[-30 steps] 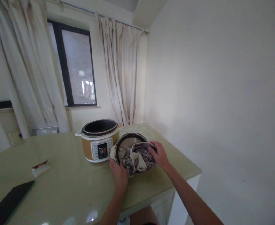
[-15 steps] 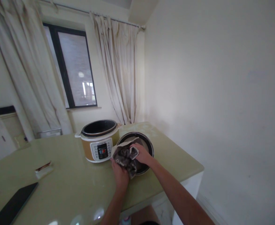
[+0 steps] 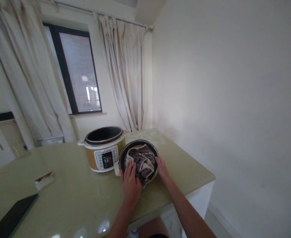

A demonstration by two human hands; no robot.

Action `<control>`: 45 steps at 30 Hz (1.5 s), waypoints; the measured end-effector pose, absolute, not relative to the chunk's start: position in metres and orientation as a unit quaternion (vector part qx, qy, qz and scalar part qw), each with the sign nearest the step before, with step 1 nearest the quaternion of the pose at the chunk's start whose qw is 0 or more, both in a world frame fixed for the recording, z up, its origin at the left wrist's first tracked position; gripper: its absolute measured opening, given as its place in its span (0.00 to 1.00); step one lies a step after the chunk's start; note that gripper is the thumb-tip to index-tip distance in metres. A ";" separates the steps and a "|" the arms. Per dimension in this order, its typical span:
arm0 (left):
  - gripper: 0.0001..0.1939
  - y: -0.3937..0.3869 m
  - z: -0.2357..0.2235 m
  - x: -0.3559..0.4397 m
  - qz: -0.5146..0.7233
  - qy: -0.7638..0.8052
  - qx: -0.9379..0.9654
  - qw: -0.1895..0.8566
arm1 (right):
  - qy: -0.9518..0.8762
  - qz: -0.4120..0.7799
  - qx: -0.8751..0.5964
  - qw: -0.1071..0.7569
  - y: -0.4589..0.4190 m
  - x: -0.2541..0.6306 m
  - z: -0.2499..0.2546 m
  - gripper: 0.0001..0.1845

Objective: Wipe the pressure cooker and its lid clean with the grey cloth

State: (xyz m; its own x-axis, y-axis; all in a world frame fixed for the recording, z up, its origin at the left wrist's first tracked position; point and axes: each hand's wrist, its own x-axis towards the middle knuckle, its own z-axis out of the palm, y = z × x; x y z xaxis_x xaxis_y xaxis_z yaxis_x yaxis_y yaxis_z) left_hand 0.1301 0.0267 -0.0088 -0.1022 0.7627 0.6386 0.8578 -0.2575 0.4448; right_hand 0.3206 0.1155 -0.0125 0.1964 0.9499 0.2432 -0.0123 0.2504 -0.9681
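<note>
The upturned cooker lid [image 3: 124, 150], round and dark inside with a pale tab at its left, rests on the table just right of the electric pressure cooker [image 3: 91, 158]. A crumpled grey-brown patterned cloth [image 3: 145, 162] lies bunched inside the lid. My left hand [image 3: 131, 185] reaches over the near-left rim, its fingers stretched out on the cloth and the thumb apart. At the right rim, my right hand [image 3: 162, 169] has its fingers closed on the lid's edge. The cooker stands uncovered, showing its dark inside and front control panel.
The green glossy table [image 3: 86, 198] has its corner edge at the right, near the wall. A dark flat slab [image 3: 14, 215] lies at the lower left, with a small pale packet [image 3: 44, 180] beyond it. Curtains [image 3: 125, 72] and a window are behind.
My right hand has let go of the cloth and moved to the lid's right rim. The cloth now lies down in the lid, which has shifted slightly left.
</note>
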 end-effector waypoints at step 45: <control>0.26 0.113 0.125 0.149 -0.189 -0.592 -0.783 -0.006 | -0.537 0.350 -0.474 0.604 0.089 0.311 -0.013 0.38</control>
